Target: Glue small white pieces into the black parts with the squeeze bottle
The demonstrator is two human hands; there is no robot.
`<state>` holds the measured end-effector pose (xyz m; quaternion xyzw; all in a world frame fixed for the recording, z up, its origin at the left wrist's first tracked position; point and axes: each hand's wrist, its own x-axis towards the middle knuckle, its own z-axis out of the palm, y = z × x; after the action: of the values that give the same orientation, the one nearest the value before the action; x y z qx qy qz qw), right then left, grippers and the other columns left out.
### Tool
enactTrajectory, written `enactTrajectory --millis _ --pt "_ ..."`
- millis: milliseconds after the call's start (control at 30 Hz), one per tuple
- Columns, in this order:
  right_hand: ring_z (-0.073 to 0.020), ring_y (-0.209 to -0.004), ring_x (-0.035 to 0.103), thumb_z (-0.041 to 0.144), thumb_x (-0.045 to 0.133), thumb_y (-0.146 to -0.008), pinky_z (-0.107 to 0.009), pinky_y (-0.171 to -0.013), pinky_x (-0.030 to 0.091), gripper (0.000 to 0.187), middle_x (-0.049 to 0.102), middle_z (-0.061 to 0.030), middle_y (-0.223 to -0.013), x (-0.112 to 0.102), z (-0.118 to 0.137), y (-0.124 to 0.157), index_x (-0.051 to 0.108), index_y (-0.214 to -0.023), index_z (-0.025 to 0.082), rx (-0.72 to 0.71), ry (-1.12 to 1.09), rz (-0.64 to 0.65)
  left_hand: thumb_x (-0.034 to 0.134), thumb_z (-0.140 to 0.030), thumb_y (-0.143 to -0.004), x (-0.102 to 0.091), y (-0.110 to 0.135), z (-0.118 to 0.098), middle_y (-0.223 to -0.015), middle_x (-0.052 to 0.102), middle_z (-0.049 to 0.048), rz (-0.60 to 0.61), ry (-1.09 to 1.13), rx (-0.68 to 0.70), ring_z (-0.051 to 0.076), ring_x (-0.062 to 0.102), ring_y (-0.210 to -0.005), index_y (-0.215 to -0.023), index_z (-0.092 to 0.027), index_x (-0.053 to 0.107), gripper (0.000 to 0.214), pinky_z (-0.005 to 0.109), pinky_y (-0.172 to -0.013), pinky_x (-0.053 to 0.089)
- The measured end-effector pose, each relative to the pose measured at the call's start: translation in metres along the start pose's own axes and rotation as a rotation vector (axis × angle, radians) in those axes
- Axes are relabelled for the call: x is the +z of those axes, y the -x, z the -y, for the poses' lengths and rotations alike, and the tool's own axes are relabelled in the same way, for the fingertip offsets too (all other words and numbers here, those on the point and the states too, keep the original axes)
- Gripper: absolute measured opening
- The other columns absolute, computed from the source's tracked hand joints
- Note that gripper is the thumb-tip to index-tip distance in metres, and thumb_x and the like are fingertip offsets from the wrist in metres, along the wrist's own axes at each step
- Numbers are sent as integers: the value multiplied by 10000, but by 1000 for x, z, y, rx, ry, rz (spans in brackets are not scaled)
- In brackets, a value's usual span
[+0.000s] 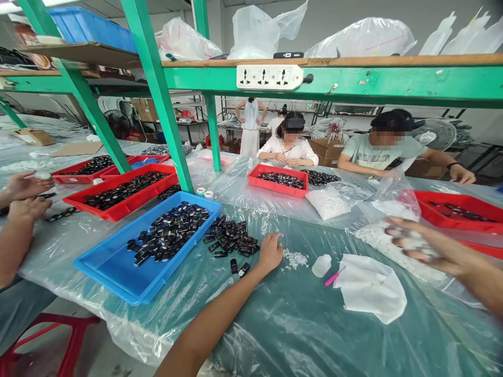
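My left hand rests on the plastic-covered table with its fingers loosely bent, and no object shows in it. Beside it lies a small heap of tiny white pieces. On its other side are loose black rectangular parts, two of them apart from the pile. My right hand, smeared by motion, is raised over a bag of white pieces, its fingers curled around a clump of small white pieces. Between my hands are a white cloth-like sheet, a pink-handled tool and a translucent white piece.
A blue tray of black parts stands at left. Red trays hold more black parts. A green frame post rises from the table. Another person's hands work at far left; two people sit opposite.
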<state>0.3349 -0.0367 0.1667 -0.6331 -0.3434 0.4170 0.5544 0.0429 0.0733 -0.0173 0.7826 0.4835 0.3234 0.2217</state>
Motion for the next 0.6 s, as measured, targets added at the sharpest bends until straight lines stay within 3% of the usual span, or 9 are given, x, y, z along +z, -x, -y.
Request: enactTrajectory --millis 67,133,200,300,433,600 --pt "-26 -398 452 218 548 -854 -142 -307 177 103 557 10 -628 42 -7 -7 641 -870 177 108 -3 186 404 -151 -847 -3 0 1 -1232 546 133 46 -87 18 263 477 -1185 -1254 -154 501 419 424 -1025 351" --pt "-29 -473 476 270 531 -880 -135 -376 346 150 590 12 -741 92 -20 -13 602 -962 166 153 -3 310 407 -161 -852 -6 -1 3 -1277 510 149 69 -169 38 289 430 -1228 -1275 -147 486 431 481 -1063 274" --pt "-90 -660 580 313 530 -885 -236 -556 495 248 606 -27 -908 142 -36 -18 564 -1065 147 178 11 382 431 -196 -857 -11 0 8 -1321 471 163 78 -245 58 318 375 -1267 -1277 -138 487 427 531 -1083 188" --pt "-166 -882 599 332 536 -878 -357 -734 510 319 581 -69 -1089 201 -64 -24 539 -1142 154 188 46 408 452 -251 -870 -23 5 20 -1354 446 153 83 -337 88 327 347 -1284 -1243 -156 524 392 559 -1088 123" --pt "-187 -946 586 340 534 -877 -394 -785 496 343 562 -80 -1146 249 -101 -36 528 -1170 162 155 106 311 426 -287 -900 -41 16 39 -1307 509 97 78 -409 126 270 419 -1236 -1198 -226 565 335 520 -1093 154" --pt "-188 -948 587 336 537 -876 -393 -786 496 340 562 -78 -1146 278 -140 -45 530 -1169 163 -12 198 95 387 -284 -923 -57 25 52 -1230 578 60 25 -437 112 222 480 -1174 -1164 -260 588 314 478 -1083 205"
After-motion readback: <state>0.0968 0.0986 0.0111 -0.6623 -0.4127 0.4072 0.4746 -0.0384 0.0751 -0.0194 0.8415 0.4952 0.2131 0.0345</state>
